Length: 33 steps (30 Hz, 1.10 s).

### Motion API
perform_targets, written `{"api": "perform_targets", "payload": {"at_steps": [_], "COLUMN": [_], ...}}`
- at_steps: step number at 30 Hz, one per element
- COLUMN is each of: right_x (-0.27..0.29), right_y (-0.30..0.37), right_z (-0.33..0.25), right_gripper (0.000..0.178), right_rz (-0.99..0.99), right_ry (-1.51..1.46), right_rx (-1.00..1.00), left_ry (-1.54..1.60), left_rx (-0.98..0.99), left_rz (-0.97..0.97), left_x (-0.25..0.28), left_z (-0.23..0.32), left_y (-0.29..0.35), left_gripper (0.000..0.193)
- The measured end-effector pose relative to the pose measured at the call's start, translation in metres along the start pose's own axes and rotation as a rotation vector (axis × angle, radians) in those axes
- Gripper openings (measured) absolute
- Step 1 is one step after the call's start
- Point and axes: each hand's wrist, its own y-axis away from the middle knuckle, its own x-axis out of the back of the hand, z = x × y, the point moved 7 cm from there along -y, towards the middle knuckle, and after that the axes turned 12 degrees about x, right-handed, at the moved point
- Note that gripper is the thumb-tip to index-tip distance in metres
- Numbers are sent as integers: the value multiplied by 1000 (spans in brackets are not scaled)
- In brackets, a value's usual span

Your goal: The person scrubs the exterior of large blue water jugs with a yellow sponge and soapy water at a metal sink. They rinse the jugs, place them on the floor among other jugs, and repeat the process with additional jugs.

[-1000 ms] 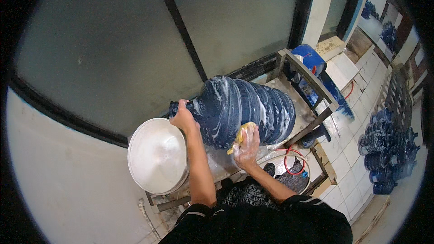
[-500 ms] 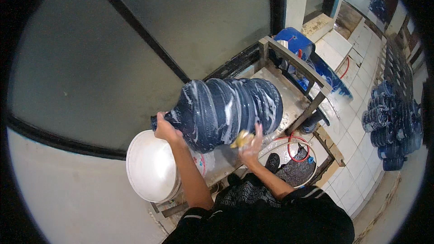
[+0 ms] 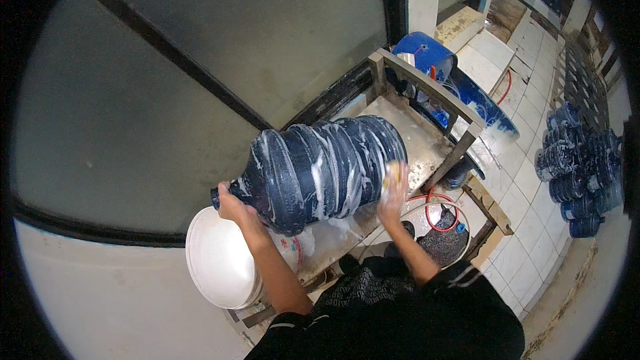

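Note:
A large blue water jug (image 3: 303, 173), streaked with white suds, lies on its side on a metal bench, its neck toward the left. My left hand (image 3: 237, 208) is closed around that neck. At the jug's right end, near its base, my right hand (image 3: 393, 197) presses a yellowish sponge (image 3: 396, 172) to the side. The fingers there are partly smeared by motion, and the sponge is mostly covered by them.
A white bucket (image 3: 220, 260) stands below the jug's neck. The metal bench (image 3: 427, 147) has a raised end rail. Beyond it are blue tubs (image 3: 427, 53). A red hose (image 3: 432, 223) coils on the floor. Stacked blue jugs (image 3: 577, 167) stand at the right.
My right hand has moved with the sponge rightward and up to the jug's base end. The jug has shifted slightly left and turned about its length, so the suds streaks lie differently.

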Motion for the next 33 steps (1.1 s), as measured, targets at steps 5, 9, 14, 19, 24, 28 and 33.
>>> {"api": "perform_targets", "payload": {"at_steps": [5,9,14,19,24,28,33], "right_x": [-4,-40,-27,-85,-106,-158,-121], "right_y": [-10,-106,-33,135,49,3,150], "right_z": [25,90,75,112,131,168,98], "right_gripper": [42,40,36,48,50,52,49], "right_rz": [101,-343,36,177,96,-318,-265], "right_ry": [-152,-245,-29,-1035,-1403,-1286,-1400], "right_rx": [-125,-568,-288,-1192,-1198,-807,-1341], "left_ry": [-46,-41,-2,-116,-99,-21,-99], "left_rx": [56,54,8,-79,39,-69,-37], "left_rz": [-186,-203,-69,-26,-290,-462,-348], "left_x": [-18,-22,-11,-18,-9,-18,2], "left_z": [3,-9,1,4,-1,3,-1], "left_y": [1,-24,-13,2,-43,-37,-75], "left_gripper": [18,20,15,22,18,17,19]}}
